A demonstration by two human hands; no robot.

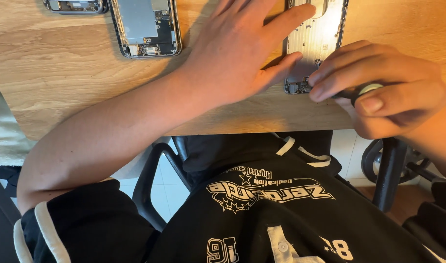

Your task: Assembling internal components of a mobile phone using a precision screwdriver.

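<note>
An opened silver phone housing (316, 39) lies on the wooden table (62, 73) near its front edge. My left hand (237, 48) lies flat on the table, fingers spread, with fingertips pressing on the housing's left side. My right hand (384, 87) grips a small dark screwdriver with a pale end cap (368, 89). Its tip end, hidden by my fingers, points at the lower corner of the housing.
Another opened phone body (146, 27) with exposed parts lies at the top left, and a third device (76, 6) shows at the top edge. Below the table are my black printed shirt (262, 209), a chair armrest (150, 165) and a chair wheel (374, 160).
</note>
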